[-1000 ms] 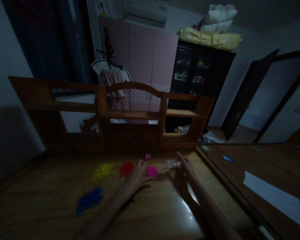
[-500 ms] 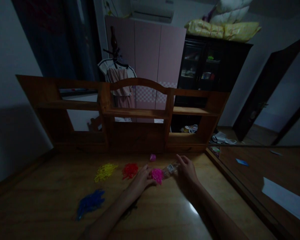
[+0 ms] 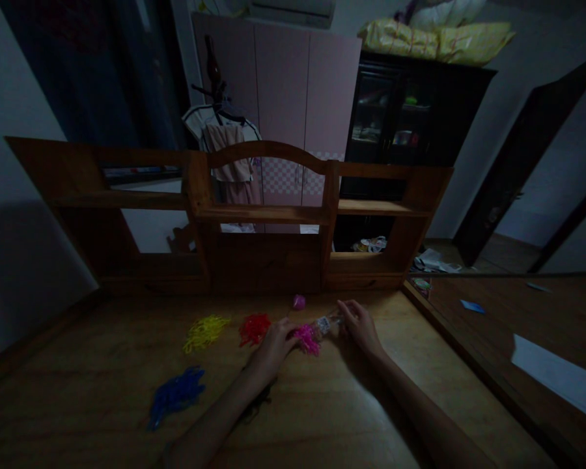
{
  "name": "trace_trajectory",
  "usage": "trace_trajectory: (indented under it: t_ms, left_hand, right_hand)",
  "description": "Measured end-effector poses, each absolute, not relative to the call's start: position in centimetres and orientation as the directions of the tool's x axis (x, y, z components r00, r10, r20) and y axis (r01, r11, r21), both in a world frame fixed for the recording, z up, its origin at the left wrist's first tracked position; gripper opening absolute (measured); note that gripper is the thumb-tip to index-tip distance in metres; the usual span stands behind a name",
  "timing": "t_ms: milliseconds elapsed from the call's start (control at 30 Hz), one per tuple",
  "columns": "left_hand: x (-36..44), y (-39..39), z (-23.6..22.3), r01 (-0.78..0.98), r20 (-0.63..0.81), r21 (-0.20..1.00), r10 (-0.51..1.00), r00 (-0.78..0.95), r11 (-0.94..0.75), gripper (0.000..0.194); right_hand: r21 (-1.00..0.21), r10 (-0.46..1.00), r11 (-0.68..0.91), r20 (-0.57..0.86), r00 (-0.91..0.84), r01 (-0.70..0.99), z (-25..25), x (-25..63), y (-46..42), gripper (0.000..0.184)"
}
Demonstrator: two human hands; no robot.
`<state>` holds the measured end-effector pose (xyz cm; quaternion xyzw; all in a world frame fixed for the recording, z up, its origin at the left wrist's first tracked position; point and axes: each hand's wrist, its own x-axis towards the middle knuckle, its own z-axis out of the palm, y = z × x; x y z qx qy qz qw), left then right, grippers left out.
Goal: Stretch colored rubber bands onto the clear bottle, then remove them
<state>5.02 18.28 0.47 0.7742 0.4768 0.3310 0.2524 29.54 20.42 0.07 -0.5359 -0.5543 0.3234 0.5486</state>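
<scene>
My left hand (image 3: 272, 345) rests on the wooden desk (image 3: 322, 417) with its fingers curled against a small heap of pink bits (image 3: 306, 339). My right hand (image 3: 359, 326) is closed round a small clear plastic bottle (image 3: 328, 323), which lies tilted with its mouth at the pink heap. A pink cap-like piece (image 3: 299, 301) sits on the desk just behind them.
Separate heaps of red (image 3: 254, 327), yellow (image 3: 204, 331) and blue (image 3: 176, 395) bits lie to the left. A wooden shelf unit (image 3: 264, 215) stands along the desk's back edge. A second dark table (image 3: 517, 326) with papers adjoins on the right.
My right hand has brought the clear bottle leftward to the pink heap. My left hand has closed in on the heap from the left.
</scene>
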Motion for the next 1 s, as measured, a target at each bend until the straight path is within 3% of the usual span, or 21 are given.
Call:
trace_trajectory:
  t_ms: [433,633,733,900,1000]
  left_hand:
    - [5.3,18.6,0.8,0.467,0.259,0.826,0.949,0.181,-0.315,0.014]
    - [5.4,18.2,0.8,0.420,0.366,0.795,0.898,0.245,-0.439,0.023]
    - [5.5,17.8,1.1,0.416,0.355,0.803,0.903,0.244,-0.428,0.028]
    - [5.4,17.2,2.1,0.386,0.295,0.861,0.943,0.153,-0.332,0.021]
    - [5.3,17.3,2.2,0.398,0.349,0.841,0.930,0.115,-0.365,0.015]
  right_hand:
    - [-0.974,0.971,0.185,0.202,0.129,0.134,0.5,29.1,20.1,0.049]
    - [-0.987,0.979,0.137,0.148,0.138,0.088,0.5,29.1,20.3,0.050]
    - [-0.992,0.985,0.111,0.117,0.129,0.057,0.6,29.0,20.1,0.049]
    - [-0.992,0.989,0.114,0.119,0.090,0.059,1.2,28.8,19.7,0.048]
    - [-0.995,0.993,0.093,0.095,0.076,0.038,1.3,28.7,19.6,0.049]
